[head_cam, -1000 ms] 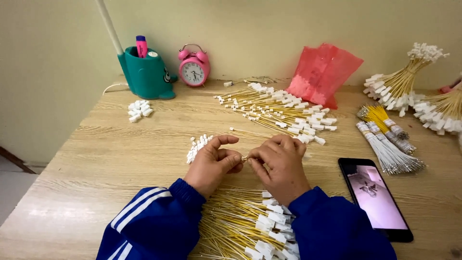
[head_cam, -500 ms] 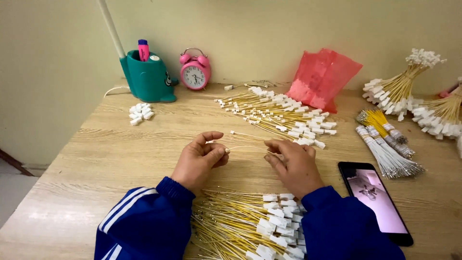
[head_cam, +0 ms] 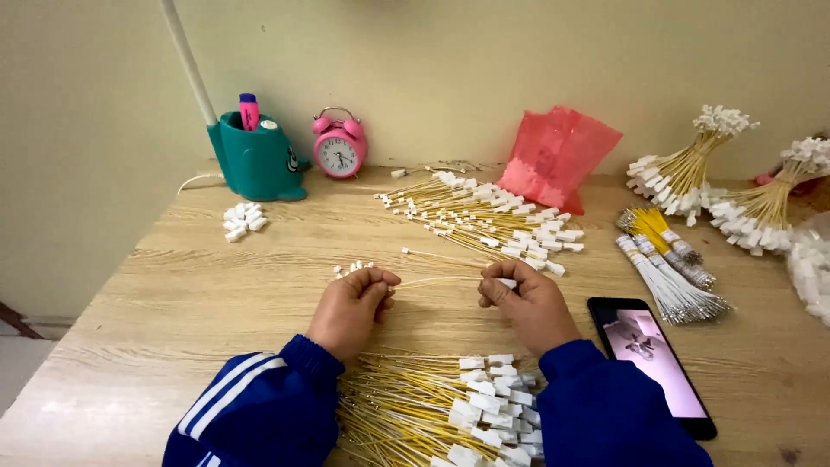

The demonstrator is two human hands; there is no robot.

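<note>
A thin yellow wire (head_cam: 437, 280) stretches level above the wooden table (head_cam: 173, 294), pinched at either end by my hands. My left hand (head_cam: 353, 307) grips its left end, just in front of a small heap of white plastic connectors (head_cam: 350, 269). My right hand (head_cam: 527, 304) grips the right end, where a white connector sits on the wire. Both sleeves are blue with white stripes. Between my forearms, at the near edge, lies a heap of yellow wires with white connectors (head_cam: 437, 406).
A spread pile of finished wires (head_cam: 484, 216) lies further back, a red plastic bag (head_cam: 555, 156) behind it. Bundled wires (head_cam: 683, 169) and tied bunches (head_cam: 666, 259) sit right. A phone (head_cam: 650, 359) lies by my right arm. A teal pen holder (head_cam: 252, 160), pink alarm clock (head_cam: 339, 147) and loose white connectors (head_cam: 242, 220) are left.
My hands were close together over one wire; they have drawn apart, left hand leftward and right hand rightward, and the wire is now pulled out straight between them.
</note>
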